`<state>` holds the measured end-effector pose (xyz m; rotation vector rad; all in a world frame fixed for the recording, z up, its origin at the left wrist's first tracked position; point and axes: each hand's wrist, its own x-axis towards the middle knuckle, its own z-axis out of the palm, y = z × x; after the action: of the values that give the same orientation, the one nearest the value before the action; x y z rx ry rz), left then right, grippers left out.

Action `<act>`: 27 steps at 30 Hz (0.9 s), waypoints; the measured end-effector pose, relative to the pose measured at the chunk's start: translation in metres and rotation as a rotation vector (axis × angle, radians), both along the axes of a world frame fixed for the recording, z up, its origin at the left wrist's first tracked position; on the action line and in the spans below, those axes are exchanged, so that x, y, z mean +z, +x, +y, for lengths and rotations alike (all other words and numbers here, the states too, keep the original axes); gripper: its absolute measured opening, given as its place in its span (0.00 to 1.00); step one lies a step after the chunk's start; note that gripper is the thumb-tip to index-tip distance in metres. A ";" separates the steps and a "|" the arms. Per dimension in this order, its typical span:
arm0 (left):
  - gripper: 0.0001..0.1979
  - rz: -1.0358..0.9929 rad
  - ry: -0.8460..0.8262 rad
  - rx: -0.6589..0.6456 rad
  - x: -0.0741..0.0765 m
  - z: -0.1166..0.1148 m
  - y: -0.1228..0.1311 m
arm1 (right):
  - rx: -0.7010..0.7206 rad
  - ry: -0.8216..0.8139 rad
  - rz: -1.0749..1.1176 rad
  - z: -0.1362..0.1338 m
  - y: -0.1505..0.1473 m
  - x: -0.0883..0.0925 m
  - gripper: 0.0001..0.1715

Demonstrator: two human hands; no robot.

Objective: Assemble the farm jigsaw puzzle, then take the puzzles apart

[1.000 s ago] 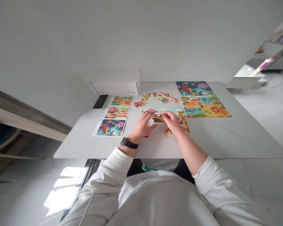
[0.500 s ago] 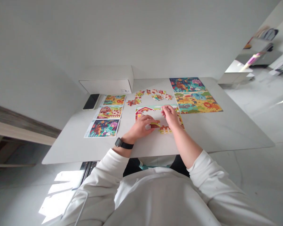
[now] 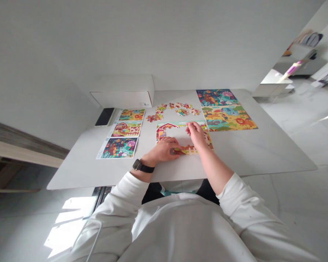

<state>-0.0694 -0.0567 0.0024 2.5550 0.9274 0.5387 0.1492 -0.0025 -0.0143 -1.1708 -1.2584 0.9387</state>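
Note:
My left hand (image 3: 166,149), with a black watch on its wrist, lies over the lower left of a partly assembled farm jigsaw puzzle. Its curved fingers grip a brown and green puzzle piece (image 3: 178,151), which lies level in the bottom border against the fence pieces (image 3: 191,150). Above the right part of the puzzle is my right hand (image 3: 196,134), its fingers curled together; whatever they may hold is hidden. The red barn pieces (image 3: 164,126) form the upper left corner, and bare tabletop shows inside the border.
Loose puzzle pieces (image 3: 176,106) lie in an arc behind the puzzle. Three picture sheets (image 3: 125,129) and a phone (image 3: 105,116) are on the left, near a white box (image 3: 123,98). Two finished puzzles (image 3: 229,118) lie at the right of the white table (image 3: 262,153).
The brown and green piece, tilted up in my left hand before, now lies flat beside the fence pieces. My left fingers have come down with it. My right hand has barely moved.

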 end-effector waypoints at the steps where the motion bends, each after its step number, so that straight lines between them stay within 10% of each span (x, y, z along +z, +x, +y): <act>1: 0.16 0.002 -0.002 -0.001 0.000 0.000 0.000 | 0.007 0.007 -0.004 0.000 0.000 0.000 0.23; 27: 0.12 0.005 0.009 0.019 0.002 -0.003 0.001 | 0.059 0.002 -0.074 -0.008 -0.004 0.007 0.25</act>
<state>-0.0687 -0.0599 0.0047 2.5594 0.9537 0.5436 0.1451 -0.0106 -0.0075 -1.1812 -1.3589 0.9446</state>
